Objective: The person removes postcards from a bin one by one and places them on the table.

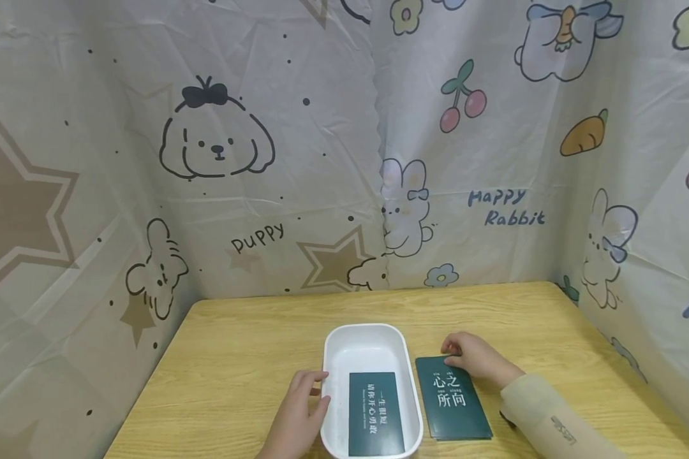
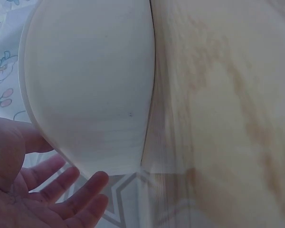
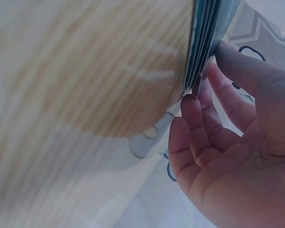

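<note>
A white plastic tray [image 1: 335, 347] stands on the table, with one dark green card [image 1: 373, 414] with white writing lying flat inside. My left hand [image 1: 298, 408] rests at the tray's left rim, its fingers loosely extended; in the left wrist view the hand [image 2: 42, 185] is beside the tray wall [image 2: 90, 85]. Right of the tray lies a stack of similar green cards [image 1: 453, 405]. At its far edge my right hand [image 1: 476, 358] pinches the top card, thumb on the face. The right wrist view shows the layered card edges [image 3: 199, 47] against the fingertips.
The wooden table [image 1: 241, 357] spreads to both sides of the tray. Behind and beside it hangs a cream curtain [image 1: 298, 140] with cartoon prints. A beige sleeve [image 1: 551, 414] covers the right forearm.
</note>
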The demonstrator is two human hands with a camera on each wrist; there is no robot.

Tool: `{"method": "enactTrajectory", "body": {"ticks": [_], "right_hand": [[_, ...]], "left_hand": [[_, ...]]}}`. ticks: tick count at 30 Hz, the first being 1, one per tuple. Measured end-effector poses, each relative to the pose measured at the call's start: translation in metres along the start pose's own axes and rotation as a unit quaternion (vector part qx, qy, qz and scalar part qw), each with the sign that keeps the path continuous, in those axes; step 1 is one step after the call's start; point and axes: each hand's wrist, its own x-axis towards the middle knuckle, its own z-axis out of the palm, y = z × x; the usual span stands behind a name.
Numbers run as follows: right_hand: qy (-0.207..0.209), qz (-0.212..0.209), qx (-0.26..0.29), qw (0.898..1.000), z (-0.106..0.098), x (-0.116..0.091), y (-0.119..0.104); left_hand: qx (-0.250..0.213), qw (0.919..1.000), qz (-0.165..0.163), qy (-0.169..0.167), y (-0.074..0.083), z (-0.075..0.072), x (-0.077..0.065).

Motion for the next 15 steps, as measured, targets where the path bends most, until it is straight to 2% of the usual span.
{"method": "enactTrajectory", "body": {"ticks": [7, 15], "right_hand": [[0.000, -0.001, -0.008, 1.000, -0.0007, -0.0007, -0.0025], [0.001, 0.006, -0.009, 1.000, -0.0017, -0.0016, -0.0059]], "left_hand": [[-0.005, 1.0000, 0.005, 0.006, -0.0006, -0.0005, -0.0010], [-0.002, 1.0000, 0.001, -0.003, 0.0003, -0.0022, 0.0001]]}}
